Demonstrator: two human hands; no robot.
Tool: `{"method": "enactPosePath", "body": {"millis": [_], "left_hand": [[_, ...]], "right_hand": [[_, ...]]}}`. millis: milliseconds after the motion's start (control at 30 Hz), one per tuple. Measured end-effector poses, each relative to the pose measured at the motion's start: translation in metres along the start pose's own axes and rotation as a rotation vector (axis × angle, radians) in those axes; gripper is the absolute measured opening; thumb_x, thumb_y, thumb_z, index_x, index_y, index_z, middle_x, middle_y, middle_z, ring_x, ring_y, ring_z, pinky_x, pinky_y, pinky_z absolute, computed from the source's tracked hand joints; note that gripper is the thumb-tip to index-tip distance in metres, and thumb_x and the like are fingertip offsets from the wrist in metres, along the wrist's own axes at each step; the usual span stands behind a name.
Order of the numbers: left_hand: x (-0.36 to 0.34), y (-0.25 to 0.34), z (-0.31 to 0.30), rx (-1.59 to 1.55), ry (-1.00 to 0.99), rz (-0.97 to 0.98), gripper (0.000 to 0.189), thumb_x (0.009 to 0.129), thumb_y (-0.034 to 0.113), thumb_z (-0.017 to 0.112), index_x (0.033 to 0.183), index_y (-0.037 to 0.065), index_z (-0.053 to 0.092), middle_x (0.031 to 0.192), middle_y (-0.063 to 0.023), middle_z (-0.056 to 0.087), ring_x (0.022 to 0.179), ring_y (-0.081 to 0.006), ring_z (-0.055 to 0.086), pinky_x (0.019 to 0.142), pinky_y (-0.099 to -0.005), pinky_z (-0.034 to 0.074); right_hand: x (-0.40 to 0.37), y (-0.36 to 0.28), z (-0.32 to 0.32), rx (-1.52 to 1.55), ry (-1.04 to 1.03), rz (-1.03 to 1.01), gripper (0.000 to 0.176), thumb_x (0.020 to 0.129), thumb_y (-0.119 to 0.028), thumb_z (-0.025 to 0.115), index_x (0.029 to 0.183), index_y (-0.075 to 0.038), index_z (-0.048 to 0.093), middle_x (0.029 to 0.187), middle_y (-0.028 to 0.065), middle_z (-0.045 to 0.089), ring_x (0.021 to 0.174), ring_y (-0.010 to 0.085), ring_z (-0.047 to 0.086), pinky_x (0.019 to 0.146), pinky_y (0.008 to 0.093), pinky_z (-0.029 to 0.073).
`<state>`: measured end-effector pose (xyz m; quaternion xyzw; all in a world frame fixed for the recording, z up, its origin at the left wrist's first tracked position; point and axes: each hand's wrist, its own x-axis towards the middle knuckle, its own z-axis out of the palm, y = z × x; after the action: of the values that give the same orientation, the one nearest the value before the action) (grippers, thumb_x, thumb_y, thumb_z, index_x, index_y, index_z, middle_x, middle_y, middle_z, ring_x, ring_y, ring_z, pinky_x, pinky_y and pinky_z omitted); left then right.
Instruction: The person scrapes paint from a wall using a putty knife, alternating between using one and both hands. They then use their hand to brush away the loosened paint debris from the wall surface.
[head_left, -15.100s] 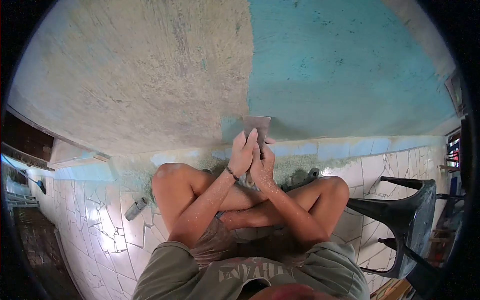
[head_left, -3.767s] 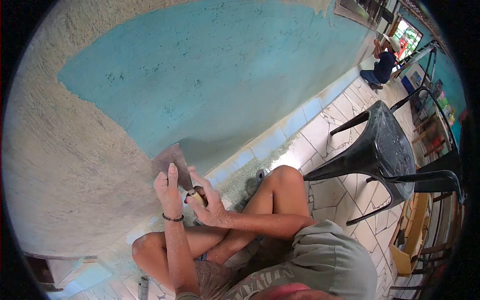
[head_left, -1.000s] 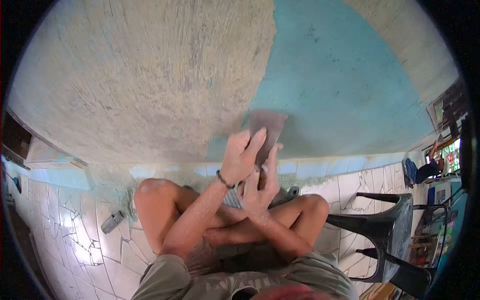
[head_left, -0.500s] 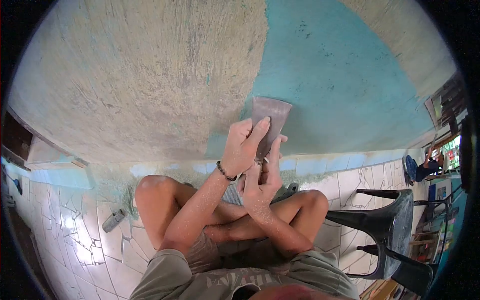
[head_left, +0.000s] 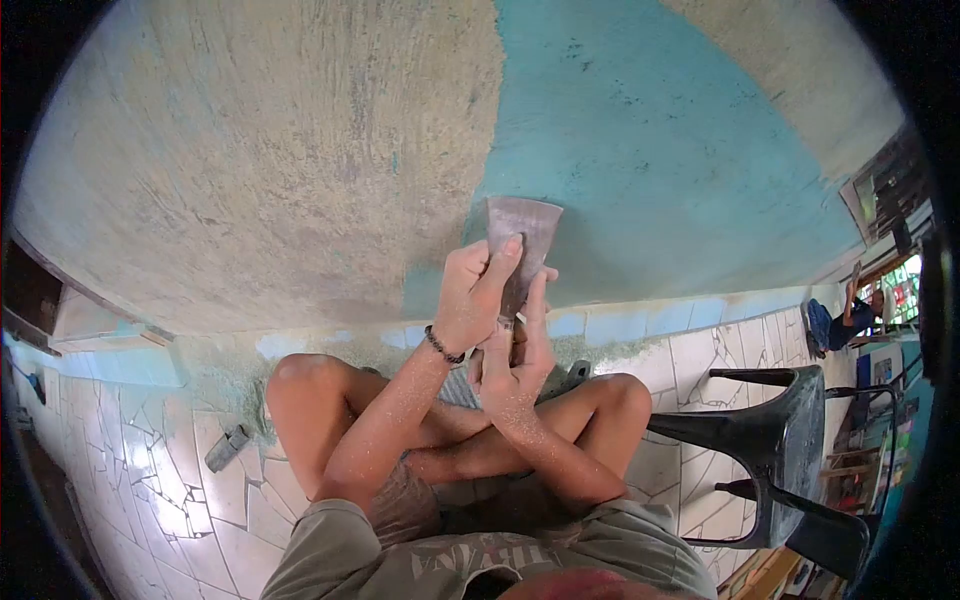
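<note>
A wide-bladed paint scraper [head_left: 528, 222] is held upright in both hands, its dusty blade against or just in front of the turquoise painted wall [head_left: 640, 150]; contact cannot be made out. My left hand [head_left: 470, 300], with a dark beaded bracelet at the wrist, is closed on the blade's left side, thumb along its face. Lower down, my right hand [head_left: 518, 365] wraps the handle, one finger stretched up behind the blade. Pale dust coats both hands and forearms. Left of the blade, the wall is bare, scratched plaster [head_left: 300, 160].
My crossed legs lie below the hands on a cracked tile floor [head_left: 210, 490]. To the left rests a small grey block-like object [head_left: 227, 449]. At right, a black chair [head_left: 780, 450] lies sideways in view. Another person [head_left: 848, 318] is farther off at the right edge.
Both hands and the scraper appear slightly farther left, and the wall has shifted left in view as well. The grip on the scraper looks the same.
</note>
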<state>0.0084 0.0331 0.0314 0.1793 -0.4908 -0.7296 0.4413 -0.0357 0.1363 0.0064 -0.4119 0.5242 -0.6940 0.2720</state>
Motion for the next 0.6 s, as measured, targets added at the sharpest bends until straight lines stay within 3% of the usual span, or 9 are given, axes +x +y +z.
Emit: {"method": "enactPosePath", "body": {"millis": [100,167,267,467,600], "left_hand": [[-0.007,-0.019,-0.009,-0.002,0.026,-0.019,0.038,0.110,0.030,0.052,0.103,-0.006,0.063,0.093,-0.0193,0.076,0.071,-0.0213,0.074,0.060,-0.0325,0.062],[-0.017,-0.036,-0.017,0.009,0.044,-0.073,0.039,0.110,0.030,0.052,0.103,-0.007,0.063,0.092,-0.0192,0.075,0.071,-0.0210,0.073,0.060,-0.0328,0.062],[-0.013,-0.039,-0.018,0.032,0.062,-0.047,0.040,0.110,0.032,0.053,0.106,-0.006,0.064,0.092,-0.0165,0.076,0.070,-0.0184,0.072,0.060,-0.0314,0.061],[0.001,-0.002,-0.001,0.070,0.021,0.044,0.042,0.110,0.034,0.053,0.108,-0.007,0.065,0.094,-0.0158,0.076,0.070,-0.0183,0.072,0.060,-0.0314,0.060],[-0.008,-0.022,-0.009,0.171,0.055,0.035,0.044,0.111,0.035,0.050,0.108,-0.006,0.067,0.094,-0.0139,0.076,0.072,-0.0166,0.071,0.062,-0.0296,0.059]], "right_hand": [[-0.011,0.033,-0.006,-0.028,-0.014,-0.019,0.067,0.103,-0.008,0.048,0.164,0.001,0.020,0.076,0.0013,0.059,0.057,0.0059,0.052,0.050,0.0246,0.042],[-0.023,0.069,-0.011,-0.085,-0.022,-0.043,0.069,0.104,-0.009,0.048,0.164,0.000,0.016,0.081,0.0031,0.061,0.056,0.0053,0.052,0.048,0.0237,0.041],[-0.021,0.067,-0.006,-0.096,-0.008,-0.086,0.069,0.104,-0.010,0.048,0.165,0.000,0.016,0.083,0.0031,0.061,0.056,0.0047,0.051,0.048,0.0233,0.041],[0.005,0.025,-0.008,-0.156,0.014,-0.117,0.067,0.099,-0.011,0.055,0.160,0.004,0.029,0.102,0.0226,0.068,0.083,0.0211,0.066,0.076,0.0323,0.053],[-0.001,0.058,-0.007,-0.190,0.055,-0.248,0.065,0.098,-0.010,0.054,0.158,0.004,0.033,0.115,0.0293,0.066,0.096,0.0317,0.070,0.083,0.0361,0.053]]}}
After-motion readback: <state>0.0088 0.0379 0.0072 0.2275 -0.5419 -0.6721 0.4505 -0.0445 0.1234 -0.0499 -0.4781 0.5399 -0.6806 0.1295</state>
